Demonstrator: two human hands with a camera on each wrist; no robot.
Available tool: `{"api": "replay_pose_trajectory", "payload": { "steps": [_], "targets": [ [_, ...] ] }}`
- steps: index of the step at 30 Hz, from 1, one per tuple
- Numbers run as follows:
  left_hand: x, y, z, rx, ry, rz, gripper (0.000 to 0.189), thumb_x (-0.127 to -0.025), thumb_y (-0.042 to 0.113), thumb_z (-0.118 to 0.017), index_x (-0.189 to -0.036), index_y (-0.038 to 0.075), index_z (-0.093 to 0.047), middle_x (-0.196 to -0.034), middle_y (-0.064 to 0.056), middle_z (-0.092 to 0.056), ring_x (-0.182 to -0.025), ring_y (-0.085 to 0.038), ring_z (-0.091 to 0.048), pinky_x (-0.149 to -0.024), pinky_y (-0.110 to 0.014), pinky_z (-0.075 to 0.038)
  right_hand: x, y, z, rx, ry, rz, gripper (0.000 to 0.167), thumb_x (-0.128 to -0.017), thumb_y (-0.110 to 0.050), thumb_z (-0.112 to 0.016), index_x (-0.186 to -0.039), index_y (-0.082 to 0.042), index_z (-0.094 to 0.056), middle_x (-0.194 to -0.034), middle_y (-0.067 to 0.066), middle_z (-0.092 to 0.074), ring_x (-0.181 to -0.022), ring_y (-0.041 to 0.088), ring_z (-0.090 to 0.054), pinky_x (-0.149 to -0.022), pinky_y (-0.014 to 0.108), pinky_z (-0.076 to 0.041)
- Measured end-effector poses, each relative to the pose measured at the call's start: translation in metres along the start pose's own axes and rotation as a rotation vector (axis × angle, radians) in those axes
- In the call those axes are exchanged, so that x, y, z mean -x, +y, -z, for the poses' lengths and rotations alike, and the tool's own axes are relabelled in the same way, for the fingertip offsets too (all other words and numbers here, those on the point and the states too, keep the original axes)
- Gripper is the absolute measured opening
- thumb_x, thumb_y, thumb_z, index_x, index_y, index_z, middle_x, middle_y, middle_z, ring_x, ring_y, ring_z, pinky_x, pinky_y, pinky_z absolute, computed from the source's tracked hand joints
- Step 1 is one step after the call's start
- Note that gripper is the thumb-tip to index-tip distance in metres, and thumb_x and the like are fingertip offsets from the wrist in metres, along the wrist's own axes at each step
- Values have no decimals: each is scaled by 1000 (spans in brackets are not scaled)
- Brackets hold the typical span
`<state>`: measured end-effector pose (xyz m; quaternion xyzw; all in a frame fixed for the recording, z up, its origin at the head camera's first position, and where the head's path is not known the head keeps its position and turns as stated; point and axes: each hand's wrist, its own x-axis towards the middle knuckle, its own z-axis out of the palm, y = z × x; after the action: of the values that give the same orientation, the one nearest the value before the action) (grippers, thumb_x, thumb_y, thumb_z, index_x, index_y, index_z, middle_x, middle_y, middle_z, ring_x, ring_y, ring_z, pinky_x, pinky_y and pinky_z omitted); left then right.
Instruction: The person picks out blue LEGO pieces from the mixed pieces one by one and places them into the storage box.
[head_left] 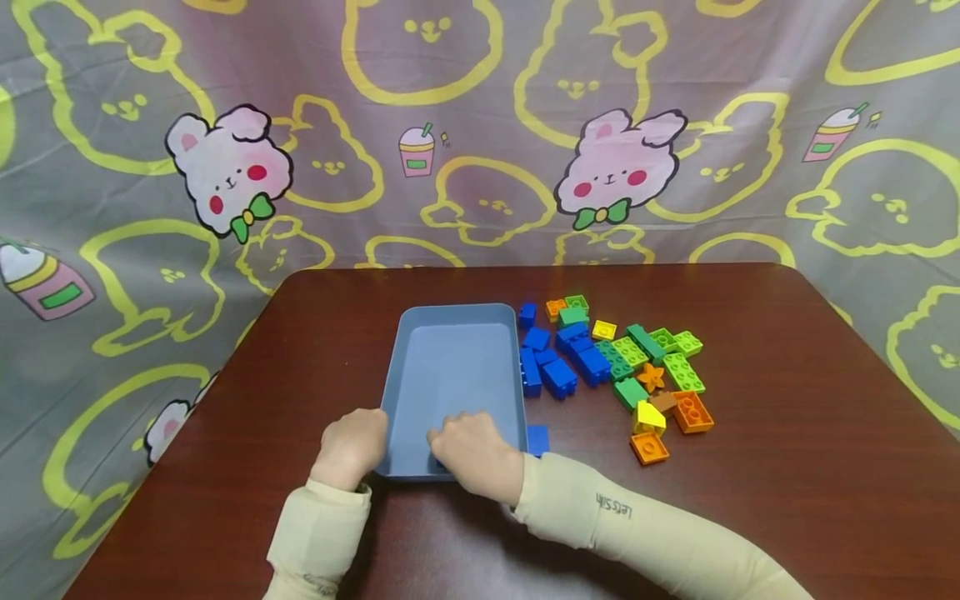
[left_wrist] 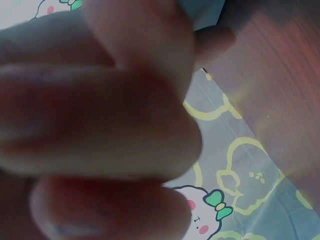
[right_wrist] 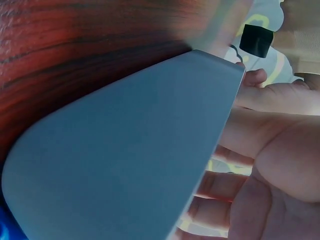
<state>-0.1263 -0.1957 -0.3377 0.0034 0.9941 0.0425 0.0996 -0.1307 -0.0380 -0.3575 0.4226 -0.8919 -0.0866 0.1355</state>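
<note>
A grey-blue rectangular tray (head_left: 461, 358) lies on the table. At its near left corner my left hand (head_left: 354, 448) holds the rim with curled fingers; in the left wrist view these fingers (left_wrist: 100, 120) fill much of the picture and hide the contact. My right hand (head_left: 476, 454) reaches over the near rim, its fingers curled down inside the tray. Under the fingertips shows a small dark blue piece, seemingly a toy brick (head_left: 437, 461), mostly covered. In the right wrist view the tray's outer wall (right_wrist: 115, 145) hides the fingertips of the right hand (right_wrist: 265, 165).
Right of the tray lie several blue bricks (head_left: 558, 377), green bricks (head_left: 632, 392) and orange bricks (head_left: 692, 412). One blue brick (head_left: 537, 440) sits beside the tray's near right side. A patterned curtain (head_left: 480, 125) hangs behind the brown table (head_left: 787, 400).
</note>
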Motion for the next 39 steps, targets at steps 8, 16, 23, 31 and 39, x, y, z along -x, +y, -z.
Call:
{"api": "replay_pose_trajectory", "payload": {
  "steps": [8,16,23,31,39],
  "targets": [
    [3,0,-1,2,17,-9,21,-82,-5,-45,-73,2,-63,-75,-15,-61,-67,-31,-59,-53,-45,-45,1,-2,-6,23,-17,-1,10,-71,-13,-70,-73,-17,-61,-60,-2,-54,-49,9,-48,-39,26,-41],
    [2,1,-1,-3,20,-22,20,-81,-5,-45,-73,1,-63,-75,-15,-61,-67,-32,-59,-52,-45,-45,0,-2,-8,33,-24,-2,11,-70,-14,-70,-76,-19,-62,-61,-2,-55,-49,9,-49,-39,25,-41],
    [2,0,-2,10,22,-19,20,-80,-6,-45,-73,1,-63,-77,-16,-61,-68,-33,-59,-52,-46,-44,2,1,-4,24,-32,8,9,-73,-14,-69,-78,-19,-63,-63,-2,-56,-50,9,-50,-39,25,-42],
    [0,-1,-1,14,15,-19,20,-80,-6,-45,-74,1,-63,-78,-17,-61,-68,-33,-59,-51,-45,-44,9,17,10,-23,-34,-7,7,-78,-15,-68,-82,-17,-63,-65,-1,-56,-54,10,-52,-39,25,-42],
    [-1,-2,-3,10,19,-29,20,-79,-6,-46,-72,1,-62,-76,-16,-61,-66,-30,-59,-50,-44,-44,27,56,28,-134,11,-97,25,-74,-29,-72,-90,-11,-64,-65,2,-56,-54,12,-52,-41,20,-39]
  ]
}}
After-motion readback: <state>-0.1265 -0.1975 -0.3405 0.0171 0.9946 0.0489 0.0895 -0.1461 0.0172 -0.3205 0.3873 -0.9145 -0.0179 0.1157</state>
